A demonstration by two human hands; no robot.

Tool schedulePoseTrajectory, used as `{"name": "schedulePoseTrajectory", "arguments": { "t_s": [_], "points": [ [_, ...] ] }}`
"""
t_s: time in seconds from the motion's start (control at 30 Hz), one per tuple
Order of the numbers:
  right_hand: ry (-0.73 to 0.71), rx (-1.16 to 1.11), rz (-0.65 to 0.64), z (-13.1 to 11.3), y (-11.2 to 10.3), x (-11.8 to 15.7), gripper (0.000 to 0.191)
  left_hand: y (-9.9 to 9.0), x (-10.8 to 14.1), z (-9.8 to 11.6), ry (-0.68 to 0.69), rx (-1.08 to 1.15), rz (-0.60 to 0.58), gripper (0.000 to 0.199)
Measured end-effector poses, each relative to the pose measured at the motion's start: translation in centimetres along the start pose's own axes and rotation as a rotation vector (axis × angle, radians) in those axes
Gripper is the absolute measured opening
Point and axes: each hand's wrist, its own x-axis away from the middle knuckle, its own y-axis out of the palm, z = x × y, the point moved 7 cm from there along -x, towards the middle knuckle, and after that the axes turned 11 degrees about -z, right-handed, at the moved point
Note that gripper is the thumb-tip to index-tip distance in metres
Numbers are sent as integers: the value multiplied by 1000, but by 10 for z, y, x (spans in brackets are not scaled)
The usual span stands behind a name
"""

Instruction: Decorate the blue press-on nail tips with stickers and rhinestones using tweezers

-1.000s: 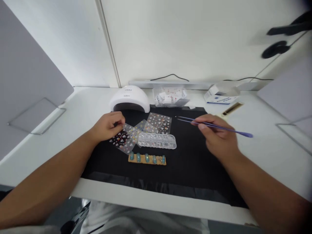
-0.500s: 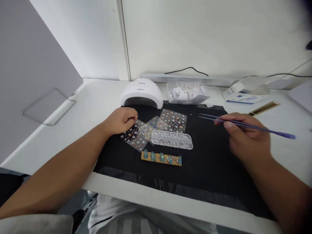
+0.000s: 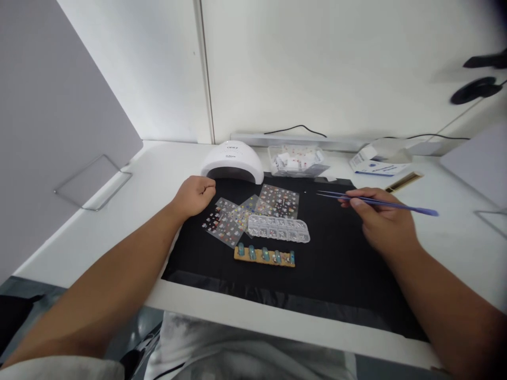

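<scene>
My right hand [image 3: 382, 216] grips blue-purple tweezers [image 3: 376, 201], their slim tips pointing left over the black mat [image 3: 325, 274]. A tiny pale speck [image 3: 304, 192] lies just beyond the tips. My left hand [image 3: 195, 196] rests as a closed fist at the mat's left edge, beside a white nail lamp [image 3: 233, 158]. Between my hands are overlapping nail sticker sheets [image 3: 279, 200] and a clear compartment case [image 3: 278, 228] of small gems. Nearer me lies a tan strip [image 3: 259, 257] bearing several teal false nails [image 3: 265, 254], some with decorations.
Behind the mat stand a clear plastic box [image 3: 297, 160] with packets and an opened white-and-blue carton [image 3: 376, 162]. A gold-coloured bar [image 3: 404, 182] lies right of the mat. A black cable [image 3: 295, 127] runs along the wall. Wire stands [image 3: 93, 182] lean at the left.
The view has shifted slightly. My left fist has drawn back from the sticker sheets towards the left. The tweezers stay in my right hand, tips still near the pale speck.
</scene>
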Motion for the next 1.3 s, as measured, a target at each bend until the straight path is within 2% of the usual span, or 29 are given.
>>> {"name": "schedulePoseTrajectory", "arguments": {
  "t_s": [0.17, 0.47, 0.9, 1.3],
  "points": [
    [27, 33, -10, 1, 0, 0, 11, 8, -3, 0, -32, -21, -55, 32],
    [46, 45, -56, 0, 6, 6, 20, 14, -4, -5, -81, -25, -122, 35],
    [52, 50, -12, -11, 6, 7, 18, 17, -4, -4, -104, -20, -153, 36],
    [71, 39, -11, -8, 7, 4, 19, 12, -2, -2, -61, -18, -123, 11]
  ]
}}
